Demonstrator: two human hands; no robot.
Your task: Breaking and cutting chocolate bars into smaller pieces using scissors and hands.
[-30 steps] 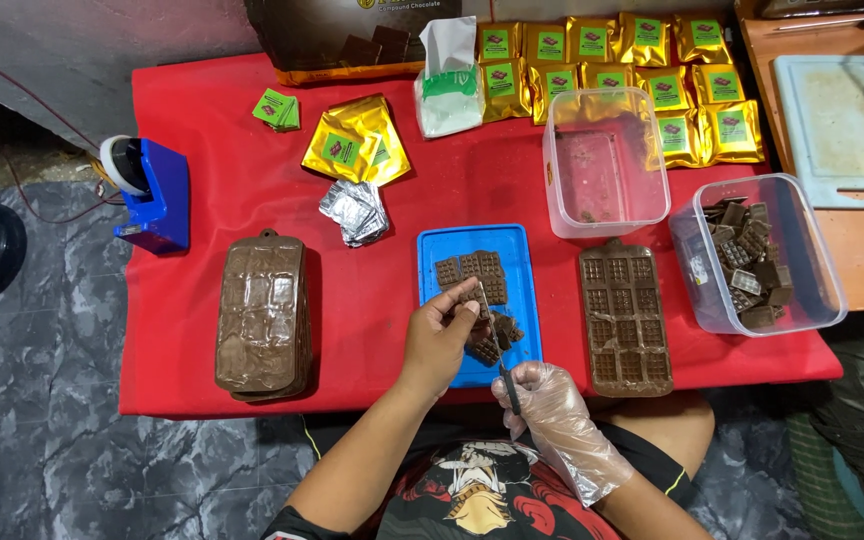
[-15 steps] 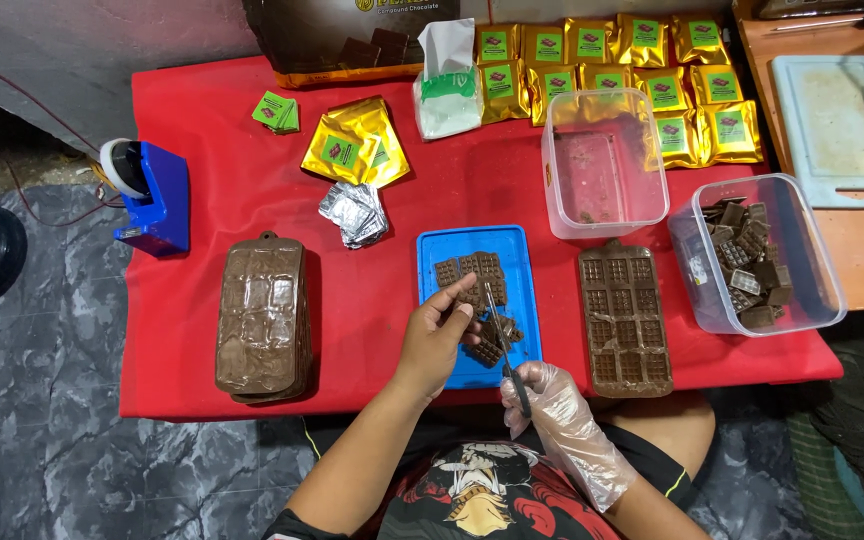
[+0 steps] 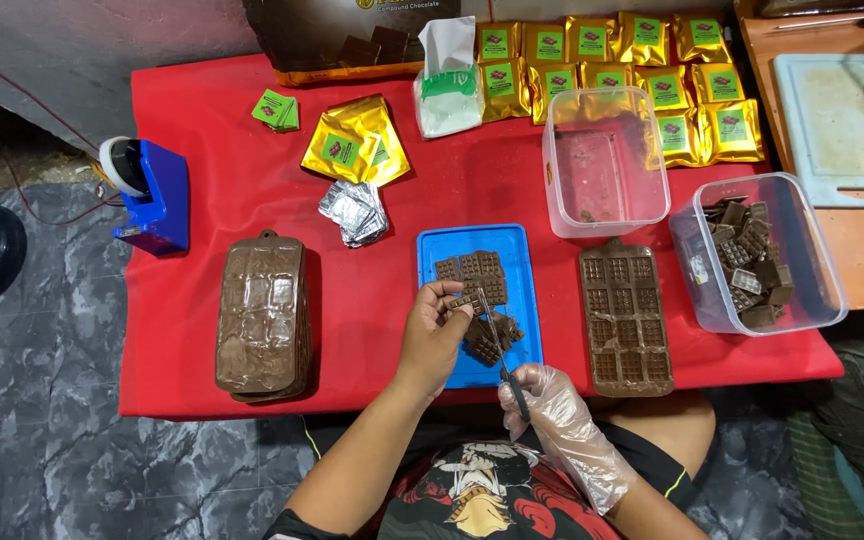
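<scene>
My bare left hand pinches a small chocolate bar over the blue tray. My right hand, in a clear plastic glove, grips scissors whose blades reach up to the bar's edge. On the tray lie other chocolate bars at the back and a heap of dark trimmings nearer me. A brown mould with filled cells lies just right of the tray.
A stack of brown moulds lies at left, silver foil pieces and gold pouches behind. An empty clear tub, a tub of chocolate pieces, rows of gold packets, a blue tape dispenser and a cutting board stand around.
My left hand has lifted the small bar slightly toward the tray's back while the scissors in my right hand stay at its edge. Little else has moved.
</scene>
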